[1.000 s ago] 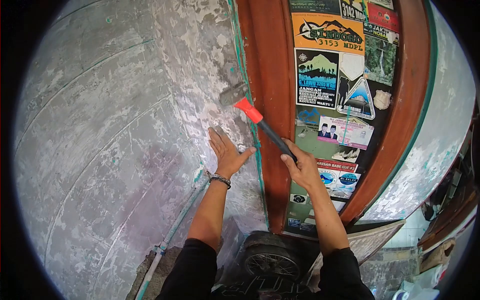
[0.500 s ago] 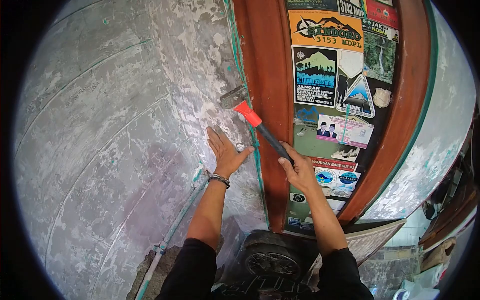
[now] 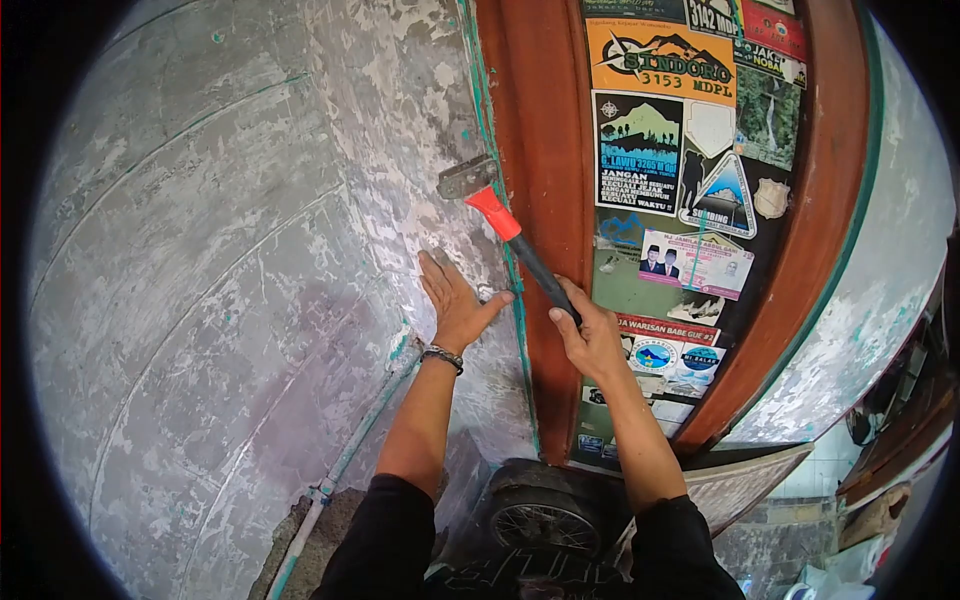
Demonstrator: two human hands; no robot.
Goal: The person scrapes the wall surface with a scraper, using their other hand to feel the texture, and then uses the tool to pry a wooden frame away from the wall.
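My right hand point(image 3: 590, 335) is wrapped round the black handle of a scraper point(image 3: 493, 212) with a red neck. Its wide metal blade point(image 3: 467, 178) lies against the patchy grey-white wall point(image 3: 380, 120), close to the reddish-brown door frame point(image 3: 540, 200). Below the blade, my left hand point(image 3: 458, 305) rests flat on the same wall strip with its fingers spread, holding nothing. A dark braided bracelet point(image 3: 443, 356) circles the left wrist. Green paint point(image 3: 520, 330) runs along the joint between wall and frame.
Stickers point(image 3: 660, 60) cover the door panel to the right. A pipe point(image 3: 365, 410) climbs the wall at lower left beside a broken patch of plaster. A spoked wheel point(image 3: 545, 525) stands below, near a woven panel point(image 3: 745, 490). Various items lie at lower right.
The scraper blade has shifted slightly upward and left along the wall, with my right hand following. My left hand stays on the wall. The view has moved a little.
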